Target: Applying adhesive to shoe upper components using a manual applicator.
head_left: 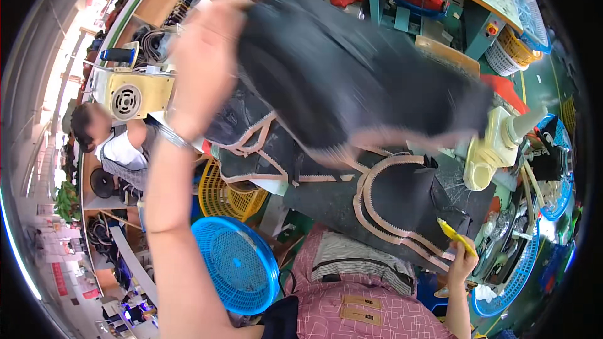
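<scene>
Black sheet, pinched by the left hand at eleven o'clock, might sag and shift pale-edged pieces beneath, while at four the right hand pinches a yellow tool.

One large black sheet (blurred, so its surface is difficult to read) is raised aslant, with a pale band along its lower edge. Beneath it lie flat black pieces, overlapping, with pale zigzag-edged borders. One slim yellow tool is tilted near their right end.
</scene>
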`<move>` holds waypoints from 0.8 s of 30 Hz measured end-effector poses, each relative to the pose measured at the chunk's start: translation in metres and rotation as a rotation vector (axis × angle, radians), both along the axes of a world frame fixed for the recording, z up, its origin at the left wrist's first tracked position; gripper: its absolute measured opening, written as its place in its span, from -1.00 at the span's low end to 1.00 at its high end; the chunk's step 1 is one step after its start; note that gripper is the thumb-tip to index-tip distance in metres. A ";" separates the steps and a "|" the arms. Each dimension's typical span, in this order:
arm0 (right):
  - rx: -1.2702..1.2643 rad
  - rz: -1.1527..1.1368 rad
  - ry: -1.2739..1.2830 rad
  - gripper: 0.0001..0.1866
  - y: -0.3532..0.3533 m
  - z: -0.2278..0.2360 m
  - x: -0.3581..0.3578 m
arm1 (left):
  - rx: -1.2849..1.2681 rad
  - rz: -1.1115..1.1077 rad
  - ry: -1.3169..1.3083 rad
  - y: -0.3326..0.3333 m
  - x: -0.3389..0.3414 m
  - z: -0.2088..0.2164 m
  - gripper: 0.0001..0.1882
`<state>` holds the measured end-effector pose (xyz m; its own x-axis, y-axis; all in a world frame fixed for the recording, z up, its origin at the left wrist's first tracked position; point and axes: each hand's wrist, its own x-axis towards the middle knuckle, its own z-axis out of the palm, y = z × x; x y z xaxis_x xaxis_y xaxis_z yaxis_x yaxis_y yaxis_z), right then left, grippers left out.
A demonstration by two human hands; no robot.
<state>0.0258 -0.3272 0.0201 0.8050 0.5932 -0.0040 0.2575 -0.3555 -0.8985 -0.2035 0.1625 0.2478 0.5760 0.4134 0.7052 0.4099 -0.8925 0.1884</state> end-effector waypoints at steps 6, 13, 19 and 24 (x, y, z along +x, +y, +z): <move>-0.026 -0.136 0.132 -0.83 0.020 -0.017 0.003 | -0.191 0.517 -0.102 0.209 -0.154 0.023 -0.77; -0.053 -0.154 0.169 -0.82 0.042 -0.024 0.007 | -0.477 0.729 0.130 0.297 -0.268 -0.144 -0.72; 0.185 -0.324 0.221 -0.75 0.048 0.018 0.053 | 0.271 0.957 0.584 0.188 -0.163 -0.070 -0.63; -0.063 -0.357 0.014 -0.80 0.058 0.026 0.116 | -0.153 -0.119 0.203 -0.048 0.040 -0.160 -0.47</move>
<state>0.1417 -0.2690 0.0465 0.9609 0.2733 -0.0439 0.0954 -0.4757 -0.8744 -0.1630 0.1141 0.0880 0.7504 0.4269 0.5046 0.3468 -0.9042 0.2493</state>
